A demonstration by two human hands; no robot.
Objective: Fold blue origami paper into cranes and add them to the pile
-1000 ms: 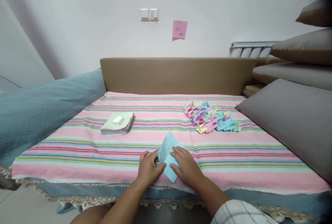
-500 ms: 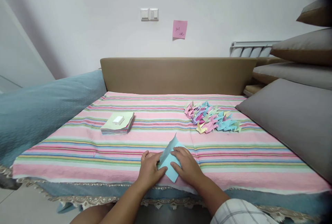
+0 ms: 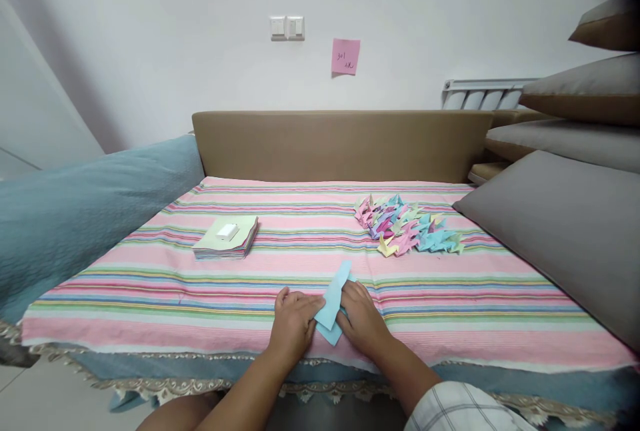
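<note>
A light blue sheet of paper (image 3: 332, 303), partly folded, lies near the front edge of the striped cloth (image 3: 150, 284). My left hand (image 3: 294, 324) presses on its left side with fingers curled over a raised flap. My right hand (image 3: 364, 319) lies flat on its right side, fingers together. Both hands touch the paper.
A stack of coloured paper squares (image 3: 227, 238) with a small white object (image 3: 227, 231) on top sits to the back left. A heap of several folded paper cranes (image 3: 405, 226) lies back right. Grey cushions (image 3: 560, 218) rise at right, a blue blanket (image 3: 75, 211) at left, a brown headboard (image 3: 340, 144) behind.
The raised flap of the blue paper has swung over to the right and narrowed. Both hands have shifted slightly closer together on it.
</note>
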